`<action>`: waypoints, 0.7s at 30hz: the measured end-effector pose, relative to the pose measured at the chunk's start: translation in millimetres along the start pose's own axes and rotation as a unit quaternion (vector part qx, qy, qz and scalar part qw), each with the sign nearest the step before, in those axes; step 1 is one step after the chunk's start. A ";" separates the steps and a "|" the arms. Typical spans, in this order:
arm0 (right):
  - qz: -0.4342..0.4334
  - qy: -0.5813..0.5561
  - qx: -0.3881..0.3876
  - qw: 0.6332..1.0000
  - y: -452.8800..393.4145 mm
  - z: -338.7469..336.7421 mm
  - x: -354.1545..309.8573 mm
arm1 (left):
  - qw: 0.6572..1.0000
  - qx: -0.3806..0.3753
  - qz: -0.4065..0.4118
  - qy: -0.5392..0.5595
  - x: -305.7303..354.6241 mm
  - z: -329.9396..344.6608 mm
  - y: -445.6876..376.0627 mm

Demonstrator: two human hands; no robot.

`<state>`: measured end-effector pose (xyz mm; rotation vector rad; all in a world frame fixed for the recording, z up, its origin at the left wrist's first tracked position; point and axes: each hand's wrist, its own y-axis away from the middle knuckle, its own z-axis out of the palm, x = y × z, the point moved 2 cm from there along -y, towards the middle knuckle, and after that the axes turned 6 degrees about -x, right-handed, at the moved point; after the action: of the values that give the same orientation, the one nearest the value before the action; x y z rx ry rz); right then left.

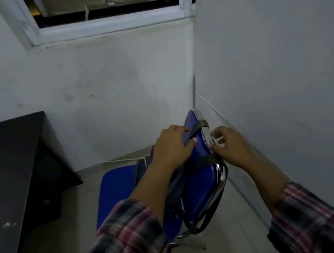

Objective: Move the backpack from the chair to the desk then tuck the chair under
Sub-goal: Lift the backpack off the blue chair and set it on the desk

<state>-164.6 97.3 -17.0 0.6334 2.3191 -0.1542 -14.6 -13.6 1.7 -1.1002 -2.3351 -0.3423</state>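
Over the blue chair back [199, 160], my left hand [171, 145] grips the dark backpack's grey strap [196, 127]; my right hand [231, 144] hovers unclenched beside it, black desk [5, 167] far left.

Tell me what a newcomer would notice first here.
The blue chair stands at centre, near the right wall, with the backpack on it, its straps looped over the chair back. The left hand closes on the upper strap while the right hand hovers open beside it. The dark desk waits at left.
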 end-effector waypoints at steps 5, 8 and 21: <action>0.062 -0.050 -0.010 0.997 17.9 9.9 10.9 | 0.997 -0.068 -0.026 -0.007 -13.3 22.2 4.7; 0.084 -0.024 0.003 0.996 34.6 10.8 8.5 | 0.995 -0.097 -0.016 -0.014 -18.9 25.2 9.1; 0.073 0.114 0.081 0.987 42.8 32.4 -22.2 | 0.990 -0.136 0.032 -0.016 -53.3 8.6 8.5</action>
<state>-110.2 116.6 -22.9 0.9441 2.4845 -0.2116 17.0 -38.3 -35.5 -1.3135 -2.3217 -0.6376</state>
